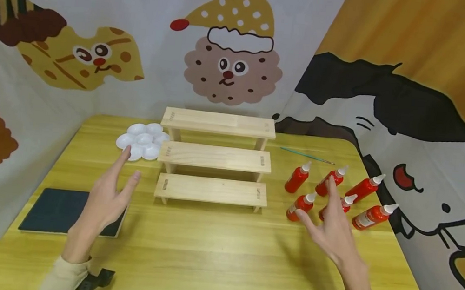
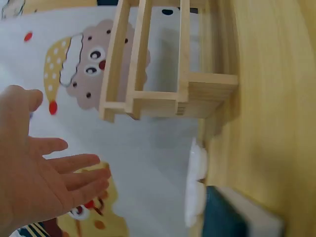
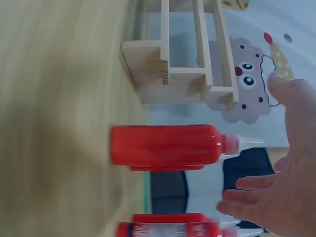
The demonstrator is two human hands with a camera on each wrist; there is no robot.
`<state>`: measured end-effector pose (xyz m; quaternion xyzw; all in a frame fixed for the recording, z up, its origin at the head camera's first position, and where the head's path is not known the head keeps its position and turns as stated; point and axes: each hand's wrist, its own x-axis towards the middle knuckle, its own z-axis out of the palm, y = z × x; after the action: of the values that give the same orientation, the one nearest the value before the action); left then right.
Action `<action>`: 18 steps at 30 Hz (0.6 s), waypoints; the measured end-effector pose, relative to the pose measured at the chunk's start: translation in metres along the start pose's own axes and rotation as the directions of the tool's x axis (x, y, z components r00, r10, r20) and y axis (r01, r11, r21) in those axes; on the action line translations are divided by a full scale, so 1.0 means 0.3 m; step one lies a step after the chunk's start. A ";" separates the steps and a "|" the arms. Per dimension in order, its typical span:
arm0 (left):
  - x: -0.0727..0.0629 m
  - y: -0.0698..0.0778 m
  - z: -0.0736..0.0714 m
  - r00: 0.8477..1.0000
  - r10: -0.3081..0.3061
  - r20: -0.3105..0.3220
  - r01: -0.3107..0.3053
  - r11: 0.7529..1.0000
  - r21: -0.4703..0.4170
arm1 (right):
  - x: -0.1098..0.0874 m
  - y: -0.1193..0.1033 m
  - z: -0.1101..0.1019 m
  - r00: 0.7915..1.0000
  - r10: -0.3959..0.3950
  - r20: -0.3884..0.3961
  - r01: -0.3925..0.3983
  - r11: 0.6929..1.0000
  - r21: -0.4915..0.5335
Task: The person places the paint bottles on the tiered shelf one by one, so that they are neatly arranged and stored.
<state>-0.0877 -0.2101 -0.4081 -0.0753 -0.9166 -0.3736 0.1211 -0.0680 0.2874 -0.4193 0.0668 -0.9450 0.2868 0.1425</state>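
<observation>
My left hand (image 1: 103, 198) hovers over the table's left side with its fingers extended and nothing in it. Below it lies a dark rectangular board (image 1: 55, 212); just beyond the fingertips sits a white flower-shaped paint palette (image 1: 144, 140). On the right, my right hand (image 1: 333, 229) is held in the air with spread fingers, also holding nothing. Several red paint bottles (image 1: 296, 179) with white nozzle caps stand on the table around and beyond it. In the right wrist view a red bottle (image 3: 168, 144) stands well apart from the hand (image 3: 291, 177).
A three-step wooden rack (image 1: 211, 189) stands in the middle of the wooden table (image 1: 205, 254). Behind the bottles lies a thin teal paintbrush (image 1: 305, 155). Cloth with cartoon figures (image 1: 231, 75) hangs at the back and sides.
</observation>
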 end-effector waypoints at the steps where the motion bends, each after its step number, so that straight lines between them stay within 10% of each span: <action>1: -0.002 -0.007 0.007 1.000 -0.011 -0.019 0.011 0.999 -0.037 | -0.008 0.008 0.010 1.000 0.021 0.006 -0.021 0.999 0.034; 6: -0.006 -0.044 0.056 0.993 -0.119 0.024 0.121 0.978 -0.169 | -0.033 0.057 0.070 0.997 0.068 0.037 -0.073 0.978 0.195; 18: 0.021 -0.091 0.197 0.911 -0.298 0.284 0.370 0.896 -0.247 | -0.045 0.123 0.171 0.987 0.116 0.114 -0.146 0.940 0.310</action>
<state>-0.1098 -0.1877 -0.4653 0.0224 -0.8573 -0.5096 -0.0690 -0.0747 0.2898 -0.4834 0.0393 -0.8946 0.4402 0.0658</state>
